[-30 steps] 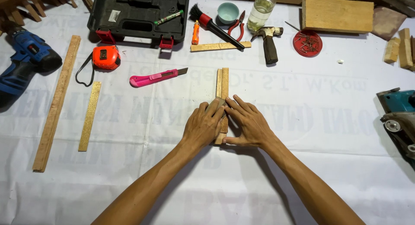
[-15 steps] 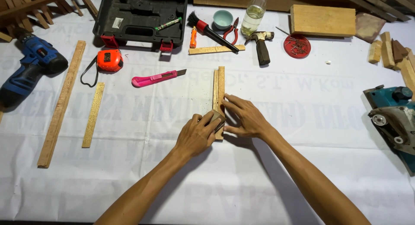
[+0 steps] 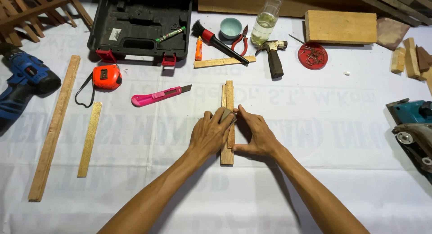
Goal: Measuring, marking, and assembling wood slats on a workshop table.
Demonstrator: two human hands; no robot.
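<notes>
I see both hands on the pair of wood strips (image 3: 228, 95) lying side by side mid-table (white sheet). Left hand (image 3: 210, 134) curled, pressing a small grey block (image 3: 225, 114) onto them; right hand (image 3: 254, 136) fingers spread, steadying the strips. Pink utility knife (image 3: 158, 96) lies well left.

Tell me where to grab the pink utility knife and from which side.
Grip the pink utility knife around the middle of its pink handle, coming from above. It lies flat, blade end pointing right toward the wooden strips, so fingers probably belong well left of the exposed tip.
</notes>
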